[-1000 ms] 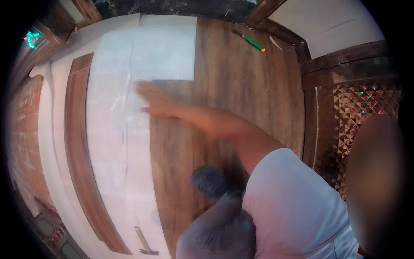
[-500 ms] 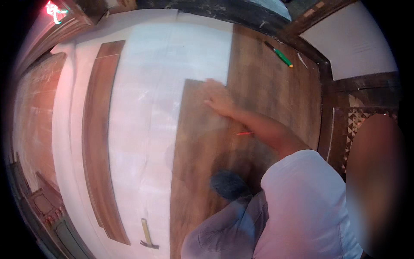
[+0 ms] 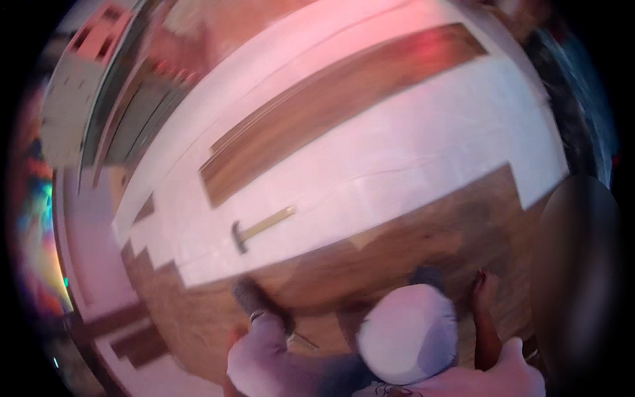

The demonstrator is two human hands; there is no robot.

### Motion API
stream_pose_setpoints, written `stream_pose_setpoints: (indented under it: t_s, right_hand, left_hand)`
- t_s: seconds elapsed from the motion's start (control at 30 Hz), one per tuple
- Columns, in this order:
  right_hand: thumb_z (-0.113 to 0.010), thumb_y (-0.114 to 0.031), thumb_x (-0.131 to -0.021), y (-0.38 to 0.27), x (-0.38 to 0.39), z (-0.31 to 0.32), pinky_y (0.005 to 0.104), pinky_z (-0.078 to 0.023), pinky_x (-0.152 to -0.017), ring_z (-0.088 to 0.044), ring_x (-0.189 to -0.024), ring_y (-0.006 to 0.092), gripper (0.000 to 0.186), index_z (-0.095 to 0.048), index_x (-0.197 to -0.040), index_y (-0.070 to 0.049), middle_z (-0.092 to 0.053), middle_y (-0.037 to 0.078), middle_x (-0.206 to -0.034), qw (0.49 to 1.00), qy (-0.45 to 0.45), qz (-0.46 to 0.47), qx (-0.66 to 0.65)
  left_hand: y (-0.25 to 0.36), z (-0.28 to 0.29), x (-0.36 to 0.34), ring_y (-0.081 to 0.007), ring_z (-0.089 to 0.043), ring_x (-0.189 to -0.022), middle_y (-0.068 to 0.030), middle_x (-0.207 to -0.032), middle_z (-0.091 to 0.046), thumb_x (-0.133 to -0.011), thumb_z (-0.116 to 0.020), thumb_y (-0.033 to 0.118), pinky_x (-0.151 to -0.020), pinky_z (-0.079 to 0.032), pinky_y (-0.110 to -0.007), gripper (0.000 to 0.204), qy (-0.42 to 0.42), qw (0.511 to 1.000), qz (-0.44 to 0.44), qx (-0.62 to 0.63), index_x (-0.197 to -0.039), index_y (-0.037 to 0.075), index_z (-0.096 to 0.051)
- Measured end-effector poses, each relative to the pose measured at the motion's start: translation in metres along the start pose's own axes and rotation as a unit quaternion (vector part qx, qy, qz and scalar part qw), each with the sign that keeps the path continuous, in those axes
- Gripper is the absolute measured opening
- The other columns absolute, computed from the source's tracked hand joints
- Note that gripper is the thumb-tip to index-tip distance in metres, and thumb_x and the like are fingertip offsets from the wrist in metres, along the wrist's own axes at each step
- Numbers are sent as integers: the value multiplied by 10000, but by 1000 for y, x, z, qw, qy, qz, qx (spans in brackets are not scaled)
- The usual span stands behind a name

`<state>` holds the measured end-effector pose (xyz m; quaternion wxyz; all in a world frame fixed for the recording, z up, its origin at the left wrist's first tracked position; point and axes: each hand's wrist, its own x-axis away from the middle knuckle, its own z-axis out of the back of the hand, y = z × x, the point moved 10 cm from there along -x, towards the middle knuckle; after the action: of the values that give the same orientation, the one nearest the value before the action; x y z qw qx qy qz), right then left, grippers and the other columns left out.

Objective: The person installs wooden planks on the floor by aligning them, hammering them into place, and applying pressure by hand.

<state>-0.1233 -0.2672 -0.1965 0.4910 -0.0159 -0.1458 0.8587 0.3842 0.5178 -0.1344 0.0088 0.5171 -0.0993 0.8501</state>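
My right hand (image 3: pixel 487 288) is low over the laid brown wood-look planks (image 3: pixel 390 241), to the right of my bent knee. Its blurred fingers look closed around a thin red pencil (image 3: pixel 481 272). Beside my left leg, only a sliver of my left hand (image 3: pixel 236 335) shows; the leg hides its fingers. On the white underlay (image 3: pixel 403 159) in front of me lies a claw hammer (image 3: pixel 268 223) with a yellowish handle. Past it, loose wood-look planks (image 3: pixel 344 106) rest lengthwise on the underlay.
The laid planks end in stepped edges at left and right. A small plank piece (image 3: pixel 144 208) lies at the left. Panels and furniture (image 3: pixel 142 112) stand at the upper left, and dark material (image 3: pixel 572 99) borders the right. A thin light object (image 3: pixel 303 341) lies by my leg.
The view has swung left, bringing the hammer and loose planks to the middle. My right hand has left the plank's end and come back to the red pencil.
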Motion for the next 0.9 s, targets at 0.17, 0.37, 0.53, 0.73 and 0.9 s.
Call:
stream_pose_setpoints:
  t_s: [0.17,0.37,0.53,0.73,0.9]
  right_hand:
    - [-626,-139,-952,1,-7,-32,458,-510,-828,-628,-937,370,250,-614,-1187,-53,-664,185,-1004,998,-24,27,45]
    - [-627,-182,-976,-9,-24,-9,474,-518,-791,-634,-879,350,234,-603,-1167,-50,-668,174,-956,999,-35,-31,5]
    - [-627,-218,-995,-49,-31,-30,487,-524,-761,-639,-831,332,234,-594,-1151,-47,-670,164,-915,866,-194,-95,-451]
    - [-601,-347,-1011,-334,110,36,398,-553,-764,-679,-833,257,375,-609,-1224,-39,-712,177,-953,709,-475,-214,-476]
    - [-537,-394,-1003,-485,160,40,375,-522,-893,-676,-941,265,502,-594,-1195,67,-711,197,-1012,641,-569,-197,-475]
  left_hand:
    - [-31,147,-52,-463,-646,-963,-256,-1028,-689,-967,-585,333,-834,-518,-550,345,352,933,-76,-11,-1048,18,-699]
    - [144,247,-65,-355,-596,-1104,-166,-1144,-639,-903,-616,236,-1048,-444,-490,449,415,830,-372,-10,-1315,58,-594]
    - [278,232,-63,-322,-587,-1024,-125,-1045,-597,-858,-584,178,-1065,-419,-531,453,450,689,-565,-54,-1297,66,-574]
    - [275,212,-96,-289,-611,-999,-117,-1042,-608,-934,-498,150,-957,-484,-515,413,344,738,-573,-93,-1333,56,-548]
    - [258,222,-88,-304,-606,-1037,-129,-1081,-615,-933,-507,141,-940,-488,-491,455,320,775,-539,-79,-1374,27,-515]
